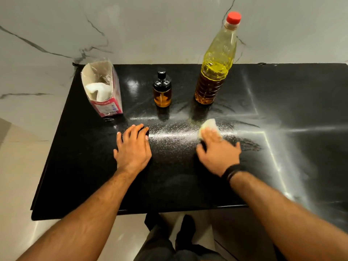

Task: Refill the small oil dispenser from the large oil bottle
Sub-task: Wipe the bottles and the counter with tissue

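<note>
hands work the black counter (188,185): left hand (132,147) rests flat with fingers spread, right hand (218,153) presses a pale tissue (209,125) down, while small oil dispenser (162,90) and capped large oil bottle (216,68) stand upright near the back edge, beside a tissue box (105,91) by the back left corner

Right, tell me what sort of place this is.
Probably a home kitchen counter. A large oil bottle and a small oil dispenser stand on a black polished countertop against a marble-look wall, and the right hand presses a tissue on the smeared surface.
</note>
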